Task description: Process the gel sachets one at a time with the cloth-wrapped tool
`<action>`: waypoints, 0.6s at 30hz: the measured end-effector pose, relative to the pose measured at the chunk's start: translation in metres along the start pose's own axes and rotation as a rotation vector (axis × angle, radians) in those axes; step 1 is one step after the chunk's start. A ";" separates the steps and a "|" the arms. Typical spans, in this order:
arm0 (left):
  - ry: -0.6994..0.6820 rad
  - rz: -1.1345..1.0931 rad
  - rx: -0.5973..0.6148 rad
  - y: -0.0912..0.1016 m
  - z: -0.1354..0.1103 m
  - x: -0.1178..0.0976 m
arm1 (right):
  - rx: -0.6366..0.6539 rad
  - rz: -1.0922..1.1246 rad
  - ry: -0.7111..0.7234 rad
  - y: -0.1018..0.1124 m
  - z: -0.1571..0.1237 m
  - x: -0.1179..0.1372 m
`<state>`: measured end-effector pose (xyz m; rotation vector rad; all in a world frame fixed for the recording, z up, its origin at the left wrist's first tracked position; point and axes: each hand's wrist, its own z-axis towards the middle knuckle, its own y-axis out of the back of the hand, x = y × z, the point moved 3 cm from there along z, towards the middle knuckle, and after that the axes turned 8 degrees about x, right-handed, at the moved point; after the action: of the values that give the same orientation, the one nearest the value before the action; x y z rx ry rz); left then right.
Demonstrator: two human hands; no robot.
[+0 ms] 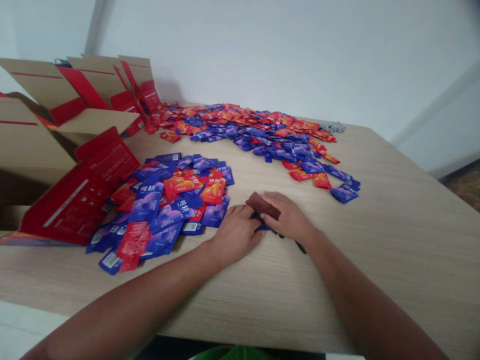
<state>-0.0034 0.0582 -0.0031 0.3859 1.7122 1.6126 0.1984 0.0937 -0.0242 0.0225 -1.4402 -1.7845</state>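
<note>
My right hand (287, 215) is closed around a folded brown piece (262, 205), perhaps cloth; its exact kind is unclear. Close beside it, my left hand (238, 232) rests on the table with bent fingers at a blue packet (264, 226), mostly hidden under both hands. Whether the left fingers grip the packet does not show. A thin black thing (300, 247) sticks out beneath my right wrist. Left of my hands lies a loose heap of blue and red printed packets (172, 205).
Open cardboard boxes (80, 195) with red printed flaps stand at the left. Along the back of the wooden table (405, 240) stretches a long pile of red and blue packets (255, 130). Small grey pieces (333, 127) lie at its right end. A white wall rises behind.
</note>
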 end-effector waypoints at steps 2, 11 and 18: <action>0.005 -0.006 0.004 0.000 0.000 0.000 | 0.007 0.006 -0.008 -0.001 0.000 0.002; 0.000 0.017 0.002 -0.002 0.000 0.000 | 0.015 0.035 -0.017 0.002 0.003 0.002; -0.001 0.021 0.001 -0.002 0.000 0.001 | 0.005 0.062 -0.078 0.002 0.005 -0.001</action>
<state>-0.0034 0.0583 -0.0048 0.4069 1.7137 1.6259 0.1978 0.0976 -0.0211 -0.0895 -1.4840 -1.7481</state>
